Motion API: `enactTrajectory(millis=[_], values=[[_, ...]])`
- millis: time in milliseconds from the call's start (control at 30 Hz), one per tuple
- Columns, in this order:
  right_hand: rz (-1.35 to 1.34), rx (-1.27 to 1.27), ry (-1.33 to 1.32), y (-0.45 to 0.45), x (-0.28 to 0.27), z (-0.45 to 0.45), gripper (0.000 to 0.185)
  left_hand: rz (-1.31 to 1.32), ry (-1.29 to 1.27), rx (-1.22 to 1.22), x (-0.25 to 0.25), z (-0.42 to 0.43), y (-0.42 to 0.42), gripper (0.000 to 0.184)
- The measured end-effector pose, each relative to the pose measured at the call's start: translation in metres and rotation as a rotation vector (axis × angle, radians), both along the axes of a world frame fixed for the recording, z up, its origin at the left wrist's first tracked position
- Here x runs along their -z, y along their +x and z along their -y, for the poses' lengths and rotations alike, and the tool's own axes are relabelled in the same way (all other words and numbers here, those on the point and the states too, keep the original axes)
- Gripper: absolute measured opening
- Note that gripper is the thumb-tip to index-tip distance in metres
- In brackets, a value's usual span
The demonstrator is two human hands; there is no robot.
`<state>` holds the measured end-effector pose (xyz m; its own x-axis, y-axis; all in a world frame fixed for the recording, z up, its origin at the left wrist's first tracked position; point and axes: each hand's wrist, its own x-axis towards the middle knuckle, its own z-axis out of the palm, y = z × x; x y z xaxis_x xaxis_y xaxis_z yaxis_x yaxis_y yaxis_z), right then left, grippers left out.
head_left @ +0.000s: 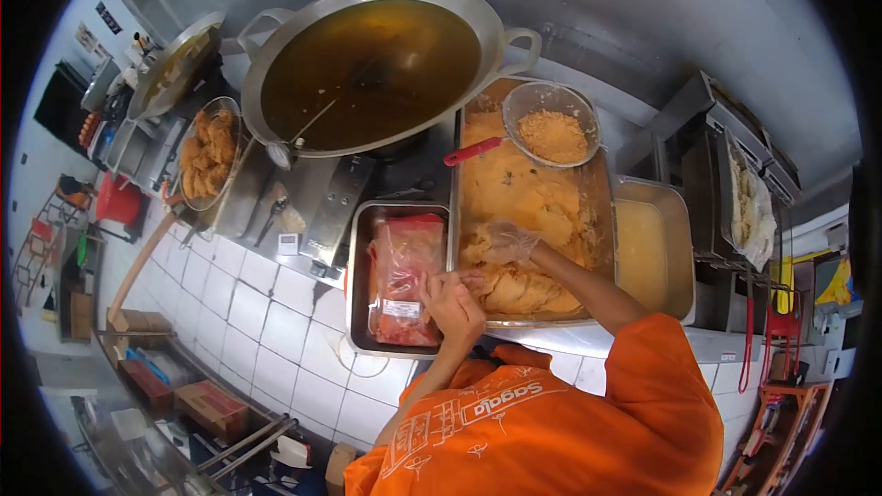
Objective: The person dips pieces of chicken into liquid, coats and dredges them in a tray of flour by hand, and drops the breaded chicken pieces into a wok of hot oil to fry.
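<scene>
My right hand [512, 244], in a clear plastic glove, lies on the orange-tan breading flour [524, 193] in a big metal tray [602, 262]. Its fingers look stretched out, with the tips partly in the flour. Clumpy, flour-coated mounds [519, 292] lie just below it. My bare left hand [455, 306] is over the spot where this tray meets a smaller metal pan [360, 248]. Its fingers are bent and closed; what they grip, if anything, is hidden. Beside them, a labelled clear bag of reddish raw meat [409, 262] lies in the smaller pan.
A large wok of oil [367, 64] stands behind, with a skimmer in it. A red-handled sieve [551, 124] with crumbs rests on the flour tray's far end. Fried pieces [209, 152] sit in a wire basket at left. A pan of pale liquid [640, 239] is at right.
</scene>
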<state>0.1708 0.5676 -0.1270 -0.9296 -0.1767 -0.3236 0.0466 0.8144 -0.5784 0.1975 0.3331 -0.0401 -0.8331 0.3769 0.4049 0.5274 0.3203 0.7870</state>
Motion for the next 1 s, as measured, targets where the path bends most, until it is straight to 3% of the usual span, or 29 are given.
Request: enactTrajectory(millis=[333, 433, 533, 633, 800, 900, 1000], values=[[0.366, 0.025, 0.031, 0.020, -0.021, 0.042, 0.054, -0.014, 0.028, -0.073, 0.000, -0.004, 0.005, 0.039], [0.409, 0.072, -0.018, 0.019, -0.029, 0.045, 0.054, -0.038, -0.029, -0.064, -0.002, -0.003, 0.005, 0.049], [0.443, 0.134, -0.092, 0.028, -0.055, 0.046, 0.060, -0.018, -0.031, -0.072, -0.005, -0.003, 0.005, 0.049], [0.389, 0.017, 0.024, 0.031, -0.080, 0.040, 0.066, 0.013, -0.052, -0.067, -0.004, -0.002, 0.003, 0.049], [0.266, 0.328, 0.047, 0.043, -0.171, -0.013, 0.076, 0.109, 0.015, -0.030, -0.010, -0.001, 0.000, 0.048], [0.320, 0.557, 0.160, 0.060, -0.143, -0.065, 0.080, 0.241, 0.141, 0.020, -0.008, 0.002, -0.004, 0.048], [0.486, 0.848, 0.343, 0.087, -0.004, -0.112, 0.082, 0.293, 0.228, 0.039, -0.004, 0.001, -0.005, 0.049]])
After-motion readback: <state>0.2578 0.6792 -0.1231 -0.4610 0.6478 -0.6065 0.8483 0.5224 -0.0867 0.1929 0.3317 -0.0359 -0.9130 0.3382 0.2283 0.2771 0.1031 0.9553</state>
